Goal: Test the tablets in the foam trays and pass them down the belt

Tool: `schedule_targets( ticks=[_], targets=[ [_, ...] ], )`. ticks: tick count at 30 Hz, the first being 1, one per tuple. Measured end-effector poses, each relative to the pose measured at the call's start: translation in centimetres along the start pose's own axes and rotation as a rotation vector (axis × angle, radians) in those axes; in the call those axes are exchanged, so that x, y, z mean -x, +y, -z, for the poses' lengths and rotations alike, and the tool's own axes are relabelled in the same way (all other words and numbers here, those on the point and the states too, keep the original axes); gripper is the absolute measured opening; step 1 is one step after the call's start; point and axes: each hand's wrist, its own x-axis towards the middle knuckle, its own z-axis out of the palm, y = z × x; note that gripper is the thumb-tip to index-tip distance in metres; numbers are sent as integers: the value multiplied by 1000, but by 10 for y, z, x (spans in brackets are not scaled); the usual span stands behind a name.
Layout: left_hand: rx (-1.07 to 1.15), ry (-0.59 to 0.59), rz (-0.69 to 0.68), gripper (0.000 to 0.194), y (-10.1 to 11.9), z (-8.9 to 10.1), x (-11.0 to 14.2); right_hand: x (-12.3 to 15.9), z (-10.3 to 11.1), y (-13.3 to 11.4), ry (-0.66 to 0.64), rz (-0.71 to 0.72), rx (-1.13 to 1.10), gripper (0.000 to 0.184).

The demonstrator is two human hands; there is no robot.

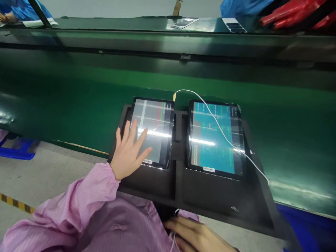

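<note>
My left hand [130, 152] spreads its fingers over the screen of the left tablet [160, 147], covering its lower left part; whether every fingertip touches the glass I cannot tell. This tablet shows a grey display with red and green bands. Beside it, the right tablet [215, 136] shows a blue-green display. Both lie in a black foam tray [210, 196]. A white cable [220, 129] arcs from the left tablet's top corner across the right one. Below the tray's front edge, my right hand [189, 232] has curled fingers around a thin white cord [173, 239]; its fingertips are partly hidden.
The tray rests on a green work surface [78, 101] and overhangs its front edge. A dark strip [144, 54] runs along behind. On the far ledge are printed sheets [185, 23], red items [294, 14] and a co-worker's blue sleeve [30, 10]. A blue stool [18, 148] stands left.
</note>
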Motion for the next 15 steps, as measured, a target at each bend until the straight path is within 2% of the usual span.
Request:
schedule_targets(
  ticks=[4, 6, 9, 11, 15],
  targets=[
    [12, 28, 55, 55, -13, 4, -4, 2, -15, 17, 38, -140, -9, 34],
    [14, 28, 76, 55, -18, 5, -6, 7, -20, 25, 108, -195, -33, 36],
    [0, 15, 81, 53, -24, 4, -9, 22, -27, 39, 286, -183, -38, 41],
    [-14, -3, 76, 52, -26, 3, -9, 35, -28, 46, 365, -150, -5, 38],
    [-39, -31, 65, 50, -27, 1, -8, 54, -19, 41, 486, -127, 124, 36]
  ],
)
